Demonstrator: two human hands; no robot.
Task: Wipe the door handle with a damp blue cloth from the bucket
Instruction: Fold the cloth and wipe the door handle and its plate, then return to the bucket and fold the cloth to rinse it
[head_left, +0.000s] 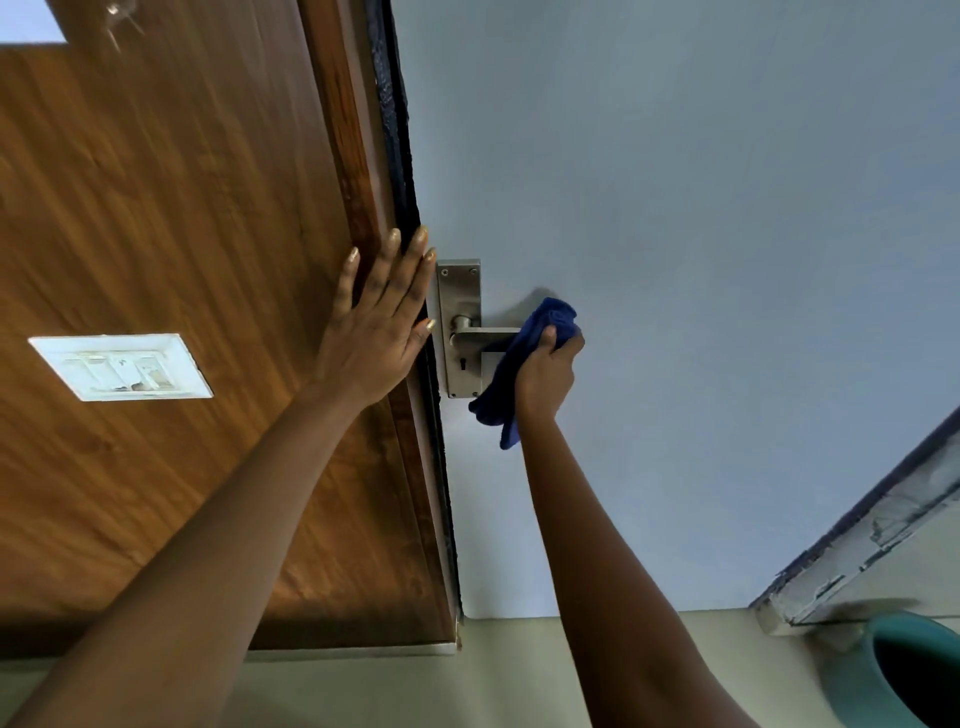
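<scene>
The right hand (545, 379) is closed around a dark blue cloth (511, 371), fingers curled tight into the bunched fabric and pressing it onto the free end of the brushed-steel lever door handle (475, 335). The cloth wraps that outer end of the lever and hides it; a loose tail of fabric hangs below the hand, past the lower edge of the rectangular steel backplate (460, 291). The lever's round hub and the keyhole under it stay uncovered, near the backplate's middle.

The handle sits on a pale blue-grey painted door (727, 234), close to the door's left edge. The left hand (376, 322) lies flat and spread — fingers extended and slightly apart — against the brown wood-grain door frame (358, 171), its fingertips reaching the dark gap between frame and door, just beside the backplate's upper left corner. It holds nothing.

On the brown wood-grain panel (156, 208) well to the left of that hand is a white rectangular switch plate (122, 366).

At the lower right corner, on the beige floor (493, 675), part of a teal bucket (904, 670) shows — its contents cannot be made out.
</scene>
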